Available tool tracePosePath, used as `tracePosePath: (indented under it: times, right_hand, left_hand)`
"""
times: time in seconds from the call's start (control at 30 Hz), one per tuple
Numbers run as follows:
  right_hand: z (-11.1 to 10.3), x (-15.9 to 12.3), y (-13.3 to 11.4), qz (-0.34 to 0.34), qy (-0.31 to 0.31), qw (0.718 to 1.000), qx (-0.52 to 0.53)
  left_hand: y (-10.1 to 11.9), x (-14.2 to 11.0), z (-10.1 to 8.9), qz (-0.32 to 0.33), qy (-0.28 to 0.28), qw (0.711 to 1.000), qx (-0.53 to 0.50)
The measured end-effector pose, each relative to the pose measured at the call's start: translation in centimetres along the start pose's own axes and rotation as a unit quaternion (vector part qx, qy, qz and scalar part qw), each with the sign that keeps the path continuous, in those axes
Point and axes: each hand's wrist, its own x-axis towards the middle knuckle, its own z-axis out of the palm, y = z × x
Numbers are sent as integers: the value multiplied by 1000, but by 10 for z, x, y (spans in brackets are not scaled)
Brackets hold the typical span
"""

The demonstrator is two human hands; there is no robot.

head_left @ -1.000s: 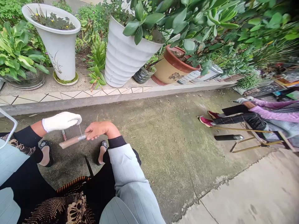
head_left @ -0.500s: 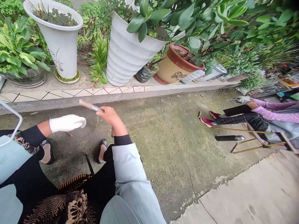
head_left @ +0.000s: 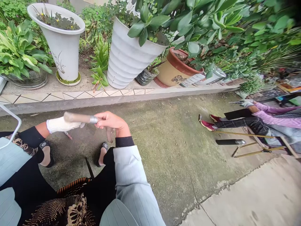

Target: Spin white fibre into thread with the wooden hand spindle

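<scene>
My right hand (head_left: pixel 110 121), bare, is closed around a pale stick (head_left: pixel 77 117) held level, with its far end pointing left and smeared by motion. Silvery wire (head_left: pixel 93 119) is wound round the stick just ahead of my fingers. A second pale, blurred piece (head_left: pixel 109 134) hangs below this hand; I cannot tell whether it is joined to the stick. In a white glove, my left hand (head_left: pixel 57 125) is closed behind the stick, which hides its fingertips and the wire end. A small reddish piece (head_left: pixel 68 135) shows under the glove, perhaps held, perhaps lying on the ground.
Potted plants line a tiled ledge (head_left: pixel 56 96) ahead, among them a ribbed white pot (head_left: pixel 127 53) and a tan pot (head_left: pixel 171 70). At right, a person in pink sleeves (head_left: pixel 270 111) sits on a chair, a dark cylinder (head_left: pixel 230 142) nearby. My feet stand on mossy concrete.
The stick has swung left and lower, from a tilt to level, and now passes in front of my gloved left hand. The thin wire strand seen between the hands is hidden now.
</scene>
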Motion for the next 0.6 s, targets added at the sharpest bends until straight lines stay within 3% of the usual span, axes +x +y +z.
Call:
tracePosePath:
  times: [0.1,0.27,0.37,0.43,0.5,0.6]
  right_hand:
    - [-7,-5,-4,-59,149,986,53]
    - [-7,7,0,-34,270,958,89]
    - [-12,15,6,5,358,933,38]
    - [-14,20,13,74,377,921,-70]
    - [-12,27,23,155,365,891,-223]
    - [3,37,36,266,252,836,-409]
  left_hand:
    - [2,1,-2,32,-31,999,-7]
    - [10,-6,8,14,-26,998,55]
    - [11,-15,17,6,-27,997,70]
    - [8,-19,20,16,-31,998,61]
    - [5,-21,19,45,-39,995,74]
    - [-3,-20,9,64,-8,989,132]
